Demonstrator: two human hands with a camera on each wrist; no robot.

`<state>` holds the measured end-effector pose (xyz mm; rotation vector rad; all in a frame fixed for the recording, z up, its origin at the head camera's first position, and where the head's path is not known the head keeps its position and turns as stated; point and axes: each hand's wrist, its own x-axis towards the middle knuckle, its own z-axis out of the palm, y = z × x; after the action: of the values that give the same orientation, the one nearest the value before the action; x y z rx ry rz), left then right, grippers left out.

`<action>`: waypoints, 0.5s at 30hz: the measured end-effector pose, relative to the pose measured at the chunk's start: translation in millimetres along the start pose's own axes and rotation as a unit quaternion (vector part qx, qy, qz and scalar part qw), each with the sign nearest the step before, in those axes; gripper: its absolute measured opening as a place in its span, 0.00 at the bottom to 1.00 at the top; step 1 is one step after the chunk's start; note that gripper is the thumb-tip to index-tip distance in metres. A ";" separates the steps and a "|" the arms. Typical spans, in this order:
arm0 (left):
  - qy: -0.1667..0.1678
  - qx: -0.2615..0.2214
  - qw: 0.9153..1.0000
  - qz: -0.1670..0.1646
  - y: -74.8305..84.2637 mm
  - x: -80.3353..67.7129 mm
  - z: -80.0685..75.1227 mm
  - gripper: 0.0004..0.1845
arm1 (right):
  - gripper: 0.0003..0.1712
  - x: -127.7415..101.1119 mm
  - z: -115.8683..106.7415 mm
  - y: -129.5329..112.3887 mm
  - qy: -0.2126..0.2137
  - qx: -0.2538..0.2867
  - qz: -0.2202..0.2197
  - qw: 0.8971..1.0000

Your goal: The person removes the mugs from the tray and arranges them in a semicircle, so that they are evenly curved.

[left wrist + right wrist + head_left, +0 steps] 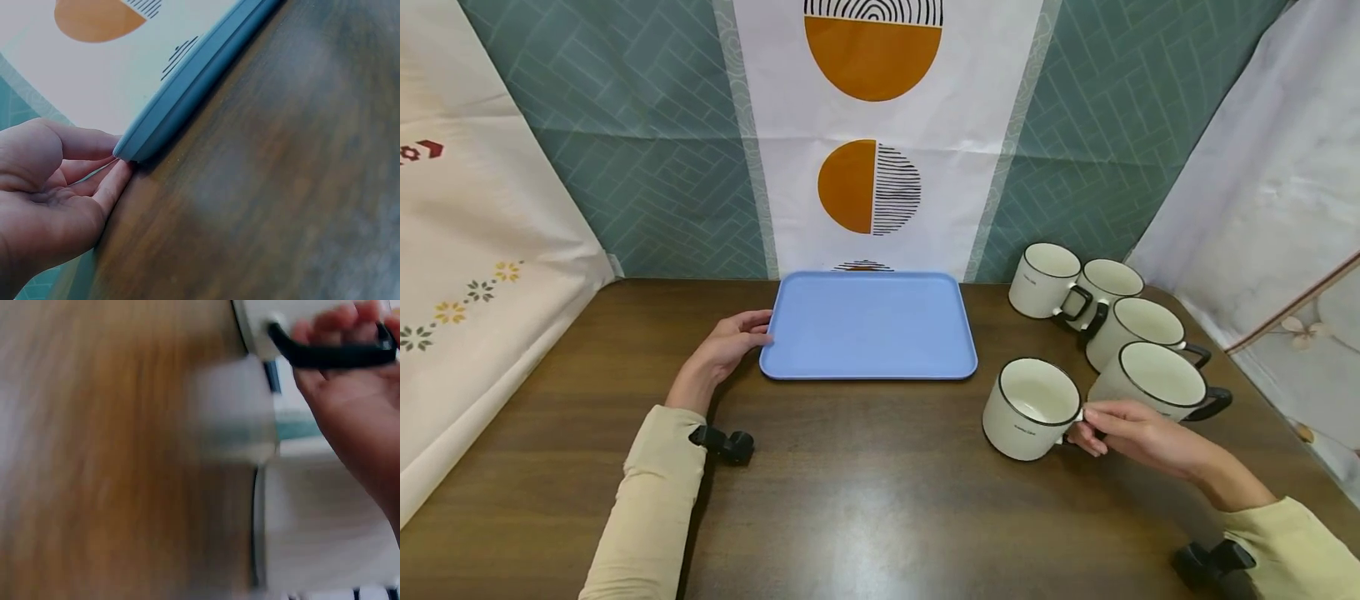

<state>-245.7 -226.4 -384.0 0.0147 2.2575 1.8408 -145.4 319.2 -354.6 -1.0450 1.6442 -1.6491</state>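
Our right hand [1138,437] gripped the nearest mug [1032,408] by its handle while our left hand [730,346] lay open against the blue tray [868,325], and we judged a careless lift could knock the neighbouring mug [1157,379].

Right wrist view heavily blurred; the mug [300,312] is cut by the top edge. Head view: mug handle hidden behind the right hand [1138,433]. Left wrist view: tray [187,81] cropped at top.

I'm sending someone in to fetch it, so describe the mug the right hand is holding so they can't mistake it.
Start at the blue tray on the brown table. To its right stand five cream mugs with dark rims. Yours, the held mug, is nearest the table's front edge and closest to the tray's front right corner, with the right hand at its handle.
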 end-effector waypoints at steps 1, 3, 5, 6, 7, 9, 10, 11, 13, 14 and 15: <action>-0.001 -0.002 1.000 0.000 0.5 -0.1 0.1 0.32 | 0.20 -4.0 -2.2 -0.7 -0.010 -0.003 0.008 1.000; -0.002 -0.001 1.000 0.000 1.2 0.2 -0.3 0.32 | 0.20 -11.5 -5.7 -2.3 -0.020 -0.012 0.019 1.000; 0.000 -0.001 1.000 -0.002 1.6 0.0 -0.8 0.32 | 0.19 -18.6 -8.1 -3.2 -0.019 -0.021 0.020 0.999; 0.000 -0.001 1.000 -0.001 1.6 0.1 -1.2 0.32 | 0.19 -22.3 -8.9 -3.6 -0.013 -0.022 0.025 0.999; 0.001 0.001 1.000 -0.001 1.5 0.1 -1.4 0.32 | 0.19 -25.9 -9.8 -3.9 -0.008 -0.024 0.029 0.999; 0.003 0.003 1.000 -0.002 1.0 0.1 -1.6 0.32 | 0.18 -33.1 -11.9 -4.1 -0.001 -0.022 0.027 0.999; 0.002 0.003 1.000 -0.001 0.6 0.3 -1.4 0.32 | 0.18 -36.8 -12.9 -4.1 0.001 -0.016 0.026 1.000; 0.001 0.003 1.000 0.000 0.2 0.5 -1.2 0.32 | 0.18 -40.8 -13.8 -4.1 0.005 -0.009 0.028 1.000; -0.001 0.001 1.000 0.004 -0.4 0.8 -0.4 0.32 | 0.18 -48.4 -16.4 -4.5 0.010 0.002 0.030 1.000; -0.001 0.000 1.000 0.004 -0.8 1.0 -0.3 0.31 | 0.17 -51.9 -17.9 -4.8 0.012 0.009 0.033 0.999; -0.001 -0.001 1.000 0.004 -1.2 1.0 -0.1 0.31 | 0.18 -55.0 -19.3 -4.9 0.015 0.012 0.037 0.999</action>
<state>-246.6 -226.6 -385.3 0.0271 2.2582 1.8452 -132.2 376.2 -355.4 -0.9414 1.6568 -1.6397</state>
